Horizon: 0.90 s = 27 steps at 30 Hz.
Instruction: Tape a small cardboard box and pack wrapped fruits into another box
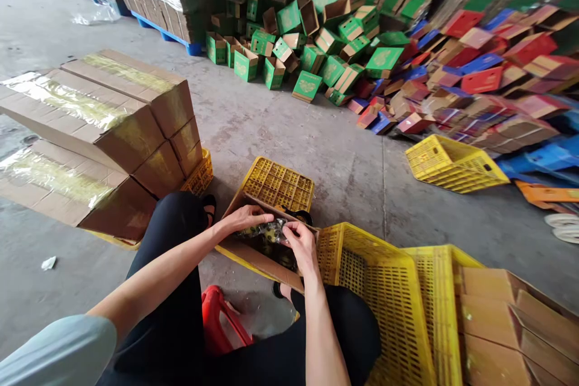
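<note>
An open cardboard box (253, 258) rests between my knees on yellow crates. A crinkled clear plastic bag (268, 231) with yellow and dark spots stretches across the box opening. My left hand (246, 218) reaches over the far left of the box, its fingers bent down on the bag's left end. At the other end, my right hand (301, 242) pinches the bag between thumb and fingers. Dark, shiny contents show inside the box beneath the film, too unclear to name.
An upturned yellow crate (283, 184) lies beyond the box. Yellow crates (384, 289) stand at my right, beside cardboard boxes (493, 313). Taped cartons (136, 126) are stacked at left. Green boxes (307, 84) and red boxes (482, 79) lie heaped behind. A red stool (217, 319) is beneath me.
</note>
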Tool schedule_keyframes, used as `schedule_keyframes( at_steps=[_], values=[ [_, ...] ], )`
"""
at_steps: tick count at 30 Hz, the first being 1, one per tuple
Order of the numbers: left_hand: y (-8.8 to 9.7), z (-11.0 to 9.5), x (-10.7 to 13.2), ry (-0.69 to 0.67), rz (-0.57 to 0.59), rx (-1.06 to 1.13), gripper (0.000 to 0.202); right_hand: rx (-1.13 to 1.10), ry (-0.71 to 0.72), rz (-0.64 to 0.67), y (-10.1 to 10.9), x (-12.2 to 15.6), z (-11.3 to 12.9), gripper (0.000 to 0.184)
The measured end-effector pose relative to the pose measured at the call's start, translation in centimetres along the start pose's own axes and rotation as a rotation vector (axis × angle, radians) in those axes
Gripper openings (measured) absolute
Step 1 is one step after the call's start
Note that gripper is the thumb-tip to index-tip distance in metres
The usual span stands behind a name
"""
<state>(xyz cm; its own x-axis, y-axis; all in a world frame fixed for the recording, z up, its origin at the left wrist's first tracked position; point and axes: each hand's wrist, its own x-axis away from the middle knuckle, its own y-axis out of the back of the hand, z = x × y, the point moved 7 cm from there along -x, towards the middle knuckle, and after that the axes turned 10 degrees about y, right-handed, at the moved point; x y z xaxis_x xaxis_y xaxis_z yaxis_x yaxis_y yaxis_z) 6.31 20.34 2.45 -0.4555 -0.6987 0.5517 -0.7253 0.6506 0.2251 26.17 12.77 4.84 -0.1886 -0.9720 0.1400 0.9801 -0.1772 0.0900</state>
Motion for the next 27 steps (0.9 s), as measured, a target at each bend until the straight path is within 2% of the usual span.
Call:
schedule_keyframes(
  at_steps=[2, 5, 9, 11, 14, 17, 20, 23, 25, 27],
  values=[
    [-0.7, -0.2, 0.1, -0.067, 0.018, -0.104, 0.078, -0.026, 0.021, -0.006, -0.2, 0.0, 0.3, 0.049],
    [-1.7, -0.7, 0.3, -0.158, 0.111, -0.143, 0.089, -0.041, 0.048, 0.004, -0.4, 0.0, 0.5, 0.049],
    [-1.7, -1.0, 0.6, -0.157, 0.157, -0.189, 0.074, -0.071, 0.028, 0.021, -0.1, -0.3, -0.1, 0.048],
    [-1.1, -0.8, 0.7, -0.107, 0.078, -0.277, 0.065, 0.005, 0.018, 0.029, 0.4, -0.5, -0.6, 0.037],
    [0.3, -0.4, 0.8, -0.021, -0.179, -0.479, 0.056, 0.368, 0.075, 0.118, 0.8, -0.8, -0.9, 0.018],
    [0.7, -0.3, 1.1, 0.027, -0.348, -0.646, 0.048, 0.735, 0.135, 0.27, -0.1, -0.6, -1.2, 0.025],
    [0.3, -0.3, 1.1, 0.015, -0.383, -0.723, 0.04, 0.81, 0.135, 0.481, -2.2, 0.5, -1.8, 0.031],
    [0.1, -0.4, 0.9, -0.026, -0.402, -0.762, 0.033, 0.84, 0.119, 0.65, -4.1, 1.7, -2.3, 0.027],
    [0.0, -0.3, 0.7, -0.059, -0.408, -0.767, 0.031, 0.886, 0.092, 0.706, -4.7, 2.2, -2.7, 0.029],
    [-0.1, -0.1, 0.6, -0.089, -0.421, -0.766, 0.034, 0.916, 0.075, 0.695, -4.7, 2.1, -2.8, 0.031]
  ],
)
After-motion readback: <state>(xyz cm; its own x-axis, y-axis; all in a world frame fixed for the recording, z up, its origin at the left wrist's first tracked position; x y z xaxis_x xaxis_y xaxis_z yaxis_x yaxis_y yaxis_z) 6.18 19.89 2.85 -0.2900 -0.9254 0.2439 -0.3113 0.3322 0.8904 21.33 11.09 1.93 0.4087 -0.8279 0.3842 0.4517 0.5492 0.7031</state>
